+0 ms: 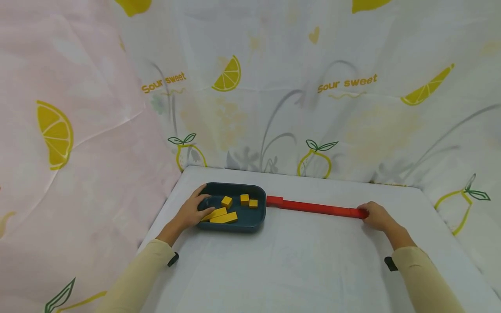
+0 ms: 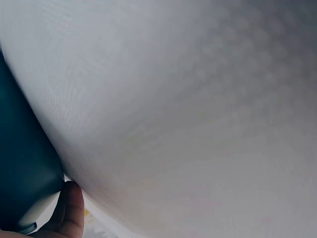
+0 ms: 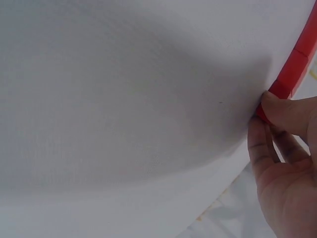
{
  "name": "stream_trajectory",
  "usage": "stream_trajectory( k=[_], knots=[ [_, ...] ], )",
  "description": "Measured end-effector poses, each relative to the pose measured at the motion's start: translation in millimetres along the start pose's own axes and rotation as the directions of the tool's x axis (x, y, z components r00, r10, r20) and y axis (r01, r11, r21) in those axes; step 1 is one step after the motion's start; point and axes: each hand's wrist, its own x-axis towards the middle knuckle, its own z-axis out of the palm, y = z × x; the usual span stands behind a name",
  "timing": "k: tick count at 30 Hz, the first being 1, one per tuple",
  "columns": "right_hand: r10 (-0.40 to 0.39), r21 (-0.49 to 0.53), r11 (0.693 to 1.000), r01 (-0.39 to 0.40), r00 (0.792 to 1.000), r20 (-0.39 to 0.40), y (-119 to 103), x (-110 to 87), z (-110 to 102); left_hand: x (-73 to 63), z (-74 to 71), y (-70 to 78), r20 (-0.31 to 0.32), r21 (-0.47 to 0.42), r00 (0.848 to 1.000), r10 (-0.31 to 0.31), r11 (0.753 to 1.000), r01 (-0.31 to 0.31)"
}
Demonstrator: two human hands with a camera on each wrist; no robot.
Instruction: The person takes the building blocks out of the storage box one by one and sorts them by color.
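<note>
My left hand (image 1: 192,209) grips the left end of a dark teal tray (image 1: 235,228), with fingers over the rim and the thumb inside near two long yellow blocks (image 1: 224,218). In the left wrist view, a fingertip (image 2: 74,203) shows beside the tray's outer wall (image 2: 25,144). My right hand (image 1: 376,216) pinches the right end of a row of red blocks (image 1: 313,208), laid end to end from the tray's right side. Thumb and fingers close on the last red block (image 3: 281,89) in the right wrist view.
Three small yellow cubes (image 1: 244,199) lie in the tray's back half. A white cloth-covered table (image 1: 297,261) carries everything. Lemon-patterned curtains (image 1: 274,108) hang behind it and along both sides.
</note>
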Motion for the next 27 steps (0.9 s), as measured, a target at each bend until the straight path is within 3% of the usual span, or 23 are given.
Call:
stream_trajectory(
  k=[14, 22, 27],
  knots=[
    [0.01, -0.011, 1.0, -0.01, 1.0, 0.002, -5, -4.0, -1, -1.6, 2.6, -3.7, 0.013, -0.016, 0.999, -0.036, 0.999, 0.037],
    [-0.052, -0.052, 0.997, 0.051, 0.999, -0.014, -5, -7.7, -2, -0.9, 2.4, -4.0, 0.049, -0.019, 0.996, -0.077, 0.997, 0.078],
    [-0.036, -0.108, 0.993, 0.037, 0.999, 0.014, -16, -16.2, -13, 0.4, -1.7, -2.6, 0.084, 0.009, 0.994, -0.075, 0.997, 0.075]
  ],
)
